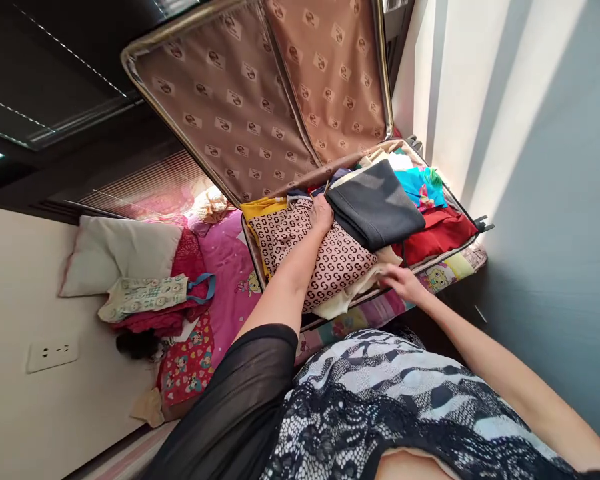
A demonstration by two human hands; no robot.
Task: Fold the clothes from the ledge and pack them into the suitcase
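An open suitcase [245, 233] holds folded clothes on the bed. My left hand [322, 213] is on the far part of a beige garment with a dark repeating print [343, 257], its fingers curled down over the edge and partly hidden. Just right of that hand lies a folded dark grey garment [375, 203]. At the suitcase's near edge, my right hand [405, 285] has its fingertips closed on a cream cloth [353, 297] that hangs out from under the printed garment. Red clothing [440, 235] and a bright blue piece [420, 187] fill the right side.
The suitcase lid [240, 100] stands raised at the back. A pillow [125, 250], a printed bag with blue handles [150, 297] and pink bedding [225, 267] are on the left. A wall [545, 167] rises close on the right.
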